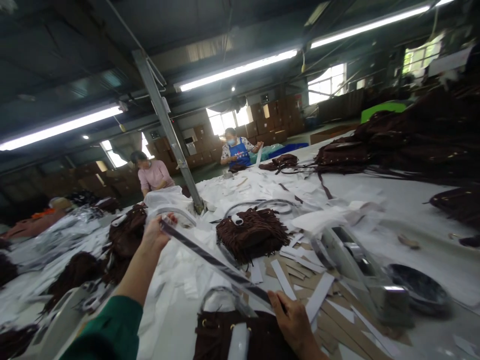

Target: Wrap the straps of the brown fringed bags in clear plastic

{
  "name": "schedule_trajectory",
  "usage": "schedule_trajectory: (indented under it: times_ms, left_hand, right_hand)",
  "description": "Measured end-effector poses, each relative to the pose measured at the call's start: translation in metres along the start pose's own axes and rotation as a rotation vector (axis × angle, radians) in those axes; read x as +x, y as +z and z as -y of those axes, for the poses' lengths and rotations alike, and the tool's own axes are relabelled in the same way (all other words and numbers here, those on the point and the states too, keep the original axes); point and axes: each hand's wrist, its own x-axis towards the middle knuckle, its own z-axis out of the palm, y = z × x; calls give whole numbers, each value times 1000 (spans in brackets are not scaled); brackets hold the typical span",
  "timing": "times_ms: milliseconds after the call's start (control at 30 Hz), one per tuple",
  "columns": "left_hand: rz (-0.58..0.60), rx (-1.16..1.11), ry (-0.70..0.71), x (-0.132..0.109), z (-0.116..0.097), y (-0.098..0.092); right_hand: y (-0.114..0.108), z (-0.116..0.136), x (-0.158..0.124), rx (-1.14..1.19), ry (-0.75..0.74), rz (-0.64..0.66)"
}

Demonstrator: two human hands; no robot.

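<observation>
My left hand (156,236), at the end of a green sleeve, is closed on the upper end of a dark strap (213,262) with a pale, shiny edge like wrapping. Closer to me, my right hand (294,322) pinches the strap's lower end, so it slants taut between both hands. Under it lies a dark brown bag (210,337) with metal eyelets and a white wrapped piece on its front; the frame's bottom edge cuts it off. Just beyond the strap sits a brown fringed bag (251,235) with a small white wrapped part on top.
Paper and cardboard strips (322,295) lie to the right, beside a blurred grey device (356,270) and a black round object (418,290). A metal post (168,130) rises from the table. Brown bags (405,140) are piled right. Two people work across the table.
</observation>
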Motion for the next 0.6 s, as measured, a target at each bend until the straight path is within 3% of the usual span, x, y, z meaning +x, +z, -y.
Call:
schedule_trajectory:
  times_ms: [133,233,333,433,533,600]
  left_hand:
    - [55,-1,179,-7,-56,16]
    - [118,55,138,-21,-58,20]
    - [235,129,-1,-49,-26,22]
    - [406,184,-144,-95,22,26]
    - [809,228,-304,-155,59,34]
    - [958,256,-347,-191,68,39]
  right_hand:
    - [0,-13,-3,-92,-9,37]
    - [-3,-15,-1,-189,-44,99]
    - [-11,-2,7,-249,-78,128]
    - [-25,35,22,-136,-65,120]
    - [-39,94,34,166,-64,214]
    - [-46,135,35,394,-109,339]
